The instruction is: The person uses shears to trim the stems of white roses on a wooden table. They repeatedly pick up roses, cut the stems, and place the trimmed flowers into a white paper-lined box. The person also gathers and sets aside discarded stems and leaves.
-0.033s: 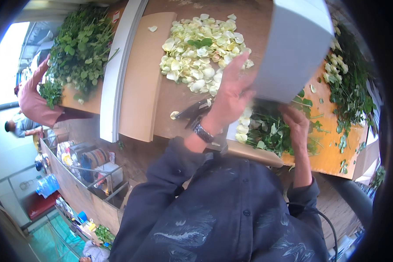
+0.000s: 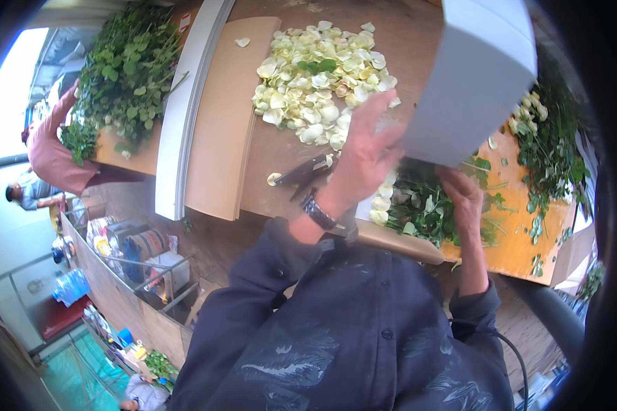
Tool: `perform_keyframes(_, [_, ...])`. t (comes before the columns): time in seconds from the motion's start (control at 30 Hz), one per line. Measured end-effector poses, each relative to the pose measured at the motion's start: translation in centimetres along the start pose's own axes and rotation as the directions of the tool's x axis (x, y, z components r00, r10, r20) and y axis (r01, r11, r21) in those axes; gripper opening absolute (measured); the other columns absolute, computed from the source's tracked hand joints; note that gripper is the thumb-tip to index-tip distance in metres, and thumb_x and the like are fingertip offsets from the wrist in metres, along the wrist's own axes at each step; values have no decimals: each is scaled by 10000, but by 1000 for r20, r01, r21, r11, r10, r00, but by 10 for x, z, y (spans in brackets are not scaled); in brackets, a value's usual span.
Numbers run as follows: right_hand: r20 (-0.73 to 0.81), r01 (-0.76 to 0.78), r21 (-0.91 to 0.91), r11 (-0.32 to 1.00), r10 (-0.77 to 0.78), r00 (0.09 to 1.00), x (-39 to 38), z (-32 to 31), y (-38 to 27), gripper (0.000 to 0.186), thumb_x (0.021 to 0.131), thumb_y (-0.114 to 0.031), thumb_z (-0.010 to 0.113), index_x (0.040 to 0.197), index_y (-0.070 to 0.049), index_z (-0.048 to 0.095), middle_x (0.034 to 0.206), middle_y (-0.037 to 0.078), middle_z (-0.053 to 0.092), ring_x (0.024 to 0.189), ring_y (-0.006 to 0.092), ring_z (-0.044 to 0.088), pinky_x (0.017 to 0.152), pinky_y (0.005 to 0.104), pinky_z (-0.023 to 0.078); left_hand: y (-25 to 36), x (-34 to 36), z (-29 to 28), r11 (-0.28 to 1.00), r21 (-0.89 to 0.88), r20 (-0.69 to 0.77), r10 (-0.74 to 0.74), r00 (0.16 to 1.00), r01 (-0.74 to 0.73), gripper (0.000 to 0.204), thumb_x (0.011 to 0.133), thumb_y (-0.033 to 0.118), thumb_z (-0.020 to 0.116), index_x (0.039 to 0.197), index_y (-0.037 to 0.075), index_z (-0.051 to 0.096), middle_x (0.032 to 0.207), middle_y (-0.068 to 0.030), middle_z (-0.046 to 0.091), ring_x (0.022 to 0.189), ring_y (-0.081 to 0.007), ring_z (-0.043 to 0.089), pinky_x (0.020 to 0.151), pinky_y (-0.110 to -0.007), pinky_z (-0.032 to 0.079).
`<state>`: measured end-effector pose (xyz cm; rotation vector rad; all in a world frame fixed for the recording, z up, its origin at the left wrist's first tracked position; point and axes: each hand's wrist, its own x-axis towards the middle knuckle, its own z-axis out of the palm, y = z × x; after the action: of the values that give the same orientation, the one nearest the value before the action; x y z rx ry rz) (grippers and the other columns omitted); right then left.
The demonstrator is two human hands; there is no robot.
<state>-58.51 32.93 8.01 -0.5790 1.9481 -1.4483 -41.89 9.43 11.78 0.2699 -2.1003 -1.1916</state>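
Brown tabletop (image 2: pixel 267 147) fills the middle of the frame, with an orange wooden surface (image 2: pixel 538 236) at lower right. Nearest, at bottom centre, is the wearer's dark jacket (image 2: pixel 336 308). Right of centre, the left hand (image 2: pixel 367 154) is blurred, its fingers spread wide beside a grey-white panel (image 2: pixel 469 82); whether they touch it, I cannot tell. Below the panel's lower edge, the right hand (image 2: pixel 463 195) bends its fingers in a narrow curl among leaves; what they hold is hidden.

Between the hands lies a bunch of white roses (image 2: pixel 421 198), long axis roughly crosswise, blooms pointing left, stems right. The panel slants lengthwise from upper right toward centre. Compared with the earlier frame, its upper part sits farther right, covering more of the flowers (image 2: pixel 555 144) at the right edge.

Farther up lie loose pale petals (image 2: pixel 298 96); at upper left, heaped greenery (image 2: pixel 130 75) and a person in pink (image 2: pixel 53 154).
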Motion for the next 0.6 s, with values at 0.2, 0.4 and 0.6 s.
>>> perform_keyframes(0.2, [-111, -47, -171, 984, 28, 993, 8, -6, 12, 193, 958, -28, 660, 1118, 17, 758, 1101, 64, 755, 1008, 138, 663, 946, 296, 514, 29, -23, -4, 987, 93, -81, 137, 987, -129, 255, 827, 105, 831, 1038, 89, 688, 1110, -80, 716, 1068, -318, 633, 899, -400, 523])
perform_keyframes(0.4, [207, -27, -170, 985, 63, 976, 29, -11, 12, 377, 945, -127, 711, 1296, 12, 707, 1210, 147, 752, 1007, 161, 684, 894, 306, 551, 24, -81, 2, 984, 163, 159, -104, 982, 78, 130, 844, 110, 747, 906, 107, 633, 854, -58, 679, 823, -281, 691, 691, -411, 544])
perform_keyframes(0.6, [644, 535, -578, 616, -59, 763, 19, 34, 6, 756, 915, -297, 750, 1590, -96, 476, 1627, 206, 442, 1527, 334, 408, 1264, 476, 308, -20, -152, 8, 956, 225, 358, -262, 896, 189, 85, 909, 152, 649, 994, 140, 644, 881, -45, 703, 904, -283, 725, 703, -420, 575])
